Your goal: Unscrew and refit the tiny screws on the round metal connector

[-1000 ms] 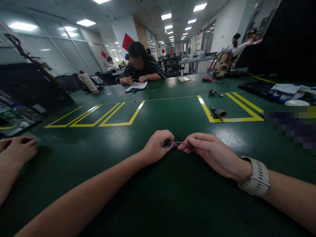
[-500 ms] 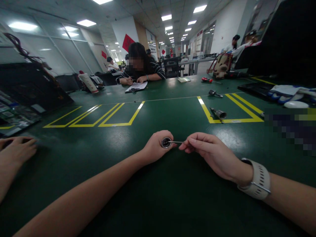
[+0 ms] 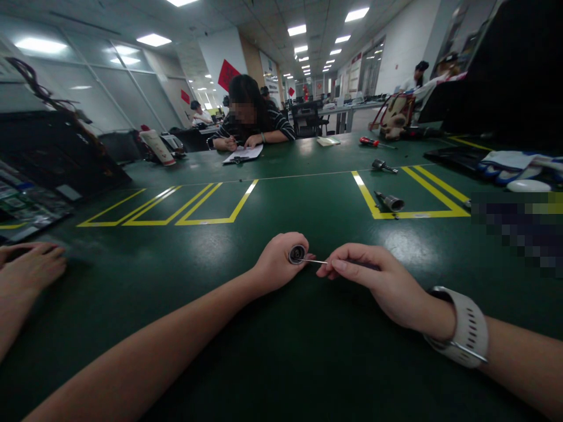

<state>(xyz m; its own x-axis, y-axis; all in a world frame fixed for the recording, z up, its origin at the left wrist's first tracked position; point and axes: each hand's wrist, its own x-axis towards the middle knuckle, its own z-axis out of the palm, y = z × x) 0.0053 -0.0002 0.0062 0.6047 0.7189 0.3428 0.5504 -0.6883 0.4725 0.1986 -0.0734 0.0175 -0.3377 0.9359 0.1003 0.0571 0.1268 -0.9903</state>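
Observation:
My left hand (image 3: 279,264) is wrapped round a hollow metal cylinder (image 3: 297,253), its open round end facing me. Inside that opening some darker inner parts show; the rest of the cylinder is hidden in my fist. My right hand (image 3: 365,272), with a pale watch strap on its wrist, pinches a thin straight metal tool (image 3: 315,261). The tool's tip reaches the lower rim of the opening; whether it touches is too small to tell. Its rear end is mostly covered by my fingers, so its exact kind does not show.
A similar metal part (image 3: 391,202) lies inside yellow tape (image 3: 422,214) on the green table (image 3: 281,363); another metal piece (image 3: 383,166) lies behind it. A red-handled screwdriver (image 3: 369,142) is farther back. Another person's hand (image 3: 33,269) rests at left. Someone opposite writes on a clipboard (image 3: 243,154).
My right hand has dropped slightly, and the tool's tip has shifted from the middle of the opening to its lower edge. The cylinder has turned a little, showing more of its inside.

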